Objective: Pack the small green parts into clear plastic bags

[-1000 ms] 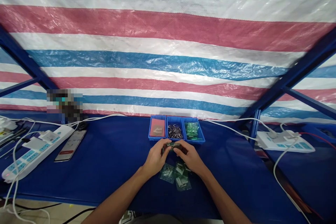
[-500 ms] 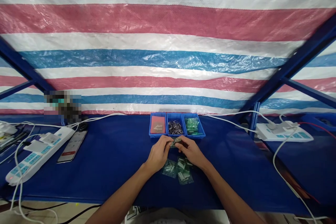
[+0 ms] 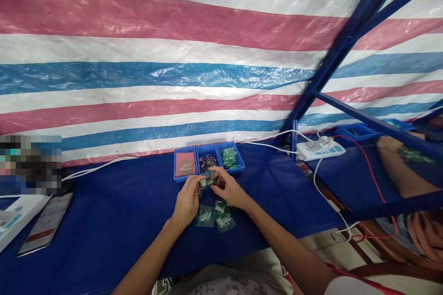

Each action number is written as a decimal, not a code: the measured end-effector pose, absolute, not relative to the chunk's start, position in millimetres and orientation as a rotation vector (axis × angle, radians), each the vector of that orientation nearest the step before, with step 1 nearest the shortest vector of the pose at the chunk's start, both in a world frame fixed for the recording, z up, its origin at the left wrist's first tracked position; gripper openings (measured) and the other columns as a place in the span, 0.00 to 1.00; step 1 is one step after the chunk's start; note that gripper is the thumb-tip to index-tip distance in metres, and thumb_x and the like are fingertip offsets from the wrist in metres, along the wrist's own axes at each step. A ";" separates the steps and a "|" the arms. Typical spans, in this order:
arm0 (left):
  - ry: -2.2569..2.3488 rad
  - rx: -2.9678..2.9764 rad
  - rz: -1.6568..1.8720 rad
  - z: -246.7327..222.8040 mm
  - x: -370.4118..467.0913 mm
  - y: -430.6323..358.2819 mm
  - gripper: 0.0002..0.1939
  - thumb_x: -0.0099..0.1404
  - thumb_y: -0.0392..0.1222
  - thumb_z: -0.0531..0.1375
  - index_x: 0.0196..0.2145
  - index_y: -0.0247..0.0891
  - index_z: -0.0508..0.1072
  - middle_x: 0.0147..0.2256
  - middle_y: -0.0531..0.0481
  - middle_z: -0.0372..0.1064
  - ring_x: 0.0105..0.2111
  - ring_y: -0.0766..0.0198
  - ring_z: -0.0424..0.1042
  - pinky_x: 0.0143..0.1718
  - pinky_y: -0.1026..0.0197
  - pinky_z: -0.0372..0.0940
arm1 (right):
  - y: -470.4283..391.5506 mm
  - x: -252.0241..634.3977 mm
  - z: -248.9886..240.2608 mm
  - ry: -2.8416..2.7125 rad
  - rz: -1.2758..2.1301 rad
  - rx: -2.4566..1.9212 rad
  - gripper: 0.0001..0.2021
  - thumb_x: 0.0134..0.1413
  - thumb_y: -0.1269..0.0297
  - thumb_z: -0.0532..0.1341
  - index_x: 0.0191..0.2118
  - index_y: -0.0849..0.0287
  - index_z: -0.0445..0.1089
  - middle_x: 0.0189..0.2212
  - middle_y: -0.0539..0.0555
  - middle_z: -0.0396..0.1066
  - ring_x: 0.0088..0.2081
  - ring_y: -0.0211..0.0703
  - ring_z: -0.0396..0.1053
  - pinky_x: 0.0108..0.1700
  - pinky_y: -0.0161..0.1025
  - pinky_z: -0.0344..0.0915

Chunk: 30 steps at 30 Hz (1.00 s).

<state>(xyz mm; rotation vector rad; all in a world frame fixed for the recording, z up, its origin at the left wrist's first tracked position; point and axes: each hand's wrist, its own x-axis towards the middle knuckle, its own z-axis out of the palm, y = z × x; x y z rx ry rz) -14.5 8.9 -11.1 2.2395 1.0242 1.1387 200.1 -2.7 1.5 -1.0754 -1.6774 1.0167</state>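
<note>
My left hand (image 3: 187, 200) and my right hand (image 3: 230, 189) meet over the blue table (image 3: 114, 212) and together pinch a small green part (image 3: 207, 181) between their fingertips. Just below the hands lie three small clear bags (image 3: 214, 215) holding pale parts. Right behind the hands stand three small blue bins (image 3: 207, 162) side by side: the left one with a reddish pad, the middle one with dark metal pins, the right one with green pieces.
A phone (image 3: 46, 221) lies at the left beside a white power strip (image 3: 14, 216). Another power strip (image 3: 321, 149) with white and red cables sits at the right. A blue steel frame (image 3: 332, 55) rises there. Another person's forearm (image 3: 401, 170) rests on the neighbouring table.
The view has swung to the right, so the hands and bins now sit left of centre. The neighbour's arm has come into view. Both hands still hold the small part.
</note>
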 end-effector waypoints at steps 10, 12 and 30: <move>1.134 2.269 1.146 -4.8 -13.7 7.5 0.11 0.79 0.41 0.56 0.56 0.43 0.71 0.51 0.43 0.70 0.49 0.55 0.74 0.48 0.56 0.72 | -1.2 201.0 -2.4 -1.697 0.858 -1.068 0.18 0.68 0.61 0.63 0.61 0.50 0.68 0.45 0.53 0.68 0.33 0.40 0.65 0.36 0.38 0.65; 1.146 2.296 1.165 -3.9 -13.0 7.3 0.09 0.79 0.42 0.56 0.53 0.43 0.73 0.48 0.43 0.70 0.49 0.55 0.74 0.48 0.56 0.72 | -0.8 202.0 1.7 -1.728 0.813 -1.059 0.09 0.71 0.59 0.61 0.52 0.52 0.73 0.41 0.53 0.69 0.35 0.42 0.66 0.38 0.39 0.64; 1.100 1.995 1.044 3.3 -7.5 1.4 0.19 0.80 0.46 0.52 0.64 0.44 0.66 0.42 0.47 0.71 0.29 0.65 0.67 0.30 0.63 0.65 | 5.7 197.9 -13.5 -1.323 1.142 -0.944 0.14 0.68 0.52 0.65 0.48 0.50 0.61 0.29 0.43 0.61 0.23 0.36 0.58 0.25 0.35 0.56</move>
